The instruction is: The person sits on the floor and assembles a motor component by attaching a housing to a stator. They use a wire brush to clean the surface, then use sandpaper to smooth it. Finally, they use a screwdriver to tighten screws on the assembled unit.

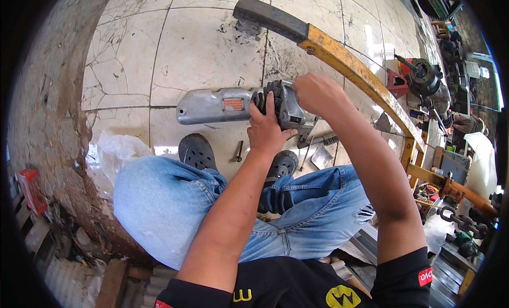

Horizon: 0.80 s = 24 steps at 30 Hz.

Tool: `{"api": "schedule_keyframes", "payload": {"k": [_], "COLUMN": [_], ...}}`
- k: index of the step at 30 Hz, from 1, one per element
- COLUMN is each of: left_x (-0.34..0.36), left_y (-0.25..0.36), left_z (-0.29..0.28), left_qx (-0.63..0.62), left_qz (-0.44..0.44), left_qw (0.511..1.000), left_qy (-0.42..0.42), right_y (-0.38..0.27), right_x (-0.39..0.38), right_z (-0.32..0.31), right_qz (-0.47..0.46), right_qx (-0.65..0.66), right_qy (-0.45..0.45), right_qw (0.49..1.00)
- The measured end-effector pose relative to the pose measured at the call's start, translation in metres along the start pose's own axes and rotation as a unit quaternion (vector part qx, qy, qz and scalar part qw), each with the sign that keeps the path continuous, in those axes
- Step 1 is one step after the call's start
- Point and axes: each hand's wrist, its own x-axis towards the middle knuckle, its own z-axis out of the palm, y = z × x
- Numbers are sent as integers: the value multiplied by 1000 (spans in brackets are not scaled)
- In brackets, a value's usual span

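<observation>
A grey metal engine part (290, 113) with dark round, pulley-like pieces stands on the tiled floor before me. My left hand (268, 128) grips its near left side, fingers over the dark pieces and thumb along the lower edge. At its far right edge is my right hand (314, 91), its fingers curled closed; what they pinch is hidden. Behind the part, a silver valve cover (204, 107) with a small red label lies to the left, its right end partly covered. A bolt (239, 151) rests nearer my feet, and a flat metal plate (321, 157) lies to the right.
A yellow steel beam (360, 69) with a dark end arches overhead from the far middle to the right. Near it stands a dark round machine part (424, 77). A chain (466, 221) hangs at the right. My dark clogs (197, 151) flank the work; clear plastic (121, 149) lies left.
</observation>
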Motion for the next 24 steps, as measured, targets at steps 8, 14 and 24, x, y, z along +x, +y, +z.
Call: {"api": "schedule_keyframes", "payload": {"k": [8,14,24], "left_x": [0,-1,-1], "left_y": [1,1,-1], "left_z": [-1,3,1], "left_qx": [-2,-2,-2], "left_qz": [-4,8,9], "left_qw": [1000,1000,1000], "left_qy": [-3,10,3], "right_y": [-3,0,-13], "right_x": [0,-1,6], "right_z": [-2,-5,-13], "right_qz": [16,17,23], "right_qx": [17,6,-15], "right_qy": [-9,-20,-21], "right_qw": [1000,1000,999]}}
